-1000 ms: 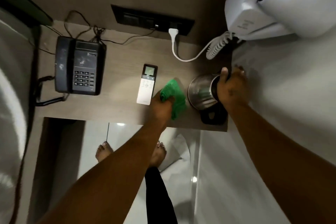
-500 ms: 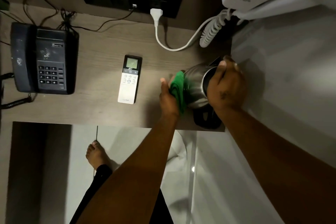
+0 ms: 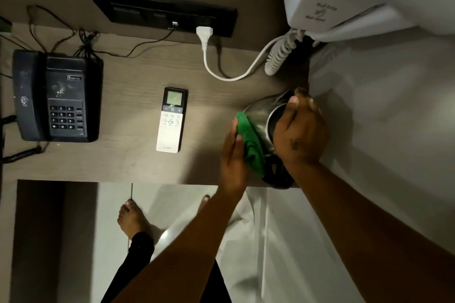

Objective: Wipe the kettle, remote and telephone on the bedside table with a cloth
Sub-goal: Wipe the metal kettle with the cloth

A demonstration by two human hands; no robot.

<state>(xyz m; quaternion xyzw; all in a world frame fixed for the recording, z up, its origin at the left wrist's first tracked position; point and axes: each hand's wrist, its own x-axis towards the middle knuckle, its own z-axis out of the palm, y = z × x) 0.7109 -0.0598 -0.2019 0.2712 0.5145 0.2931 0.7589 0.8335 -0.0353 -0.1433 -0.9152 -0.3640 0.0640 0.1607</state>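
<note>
A steel kettle [image 3: 262, 115] stands tilted on its black base [image 3: 278, 174] at the right end of the wooden bedside table [image 3: 133, 81]. My right hand [image 3: 299, 135] grips the kettle's top and handle. My left hand [image 3: 232, 157] presses a green cloth [image 3: 251, 142] flat against the kettle's left side. A white remote [image 3: 171, 120] with a small screen lies in the middle of the table. At the left end sits a black telephone [image 3: 56, 96] with its keypad facing up.
A white plug and cord [image 3: 206, 39] run from the black socket panel [image 3: 162, 12] to a wall-mounted white hair dryer [image 3: 327, 0] at top right. Thin black wires [image 3: 86, 42] trail behind the telephone. White bedding [image 3: 381, 118] borders the table's right edge. My bare feet [image 3: 133, 219] stand below.
My left hand carried the green cloth from the table beside the remote onto the kettle's side and slid it down. The right hand tilted the kettle. The view shifted.
</note>
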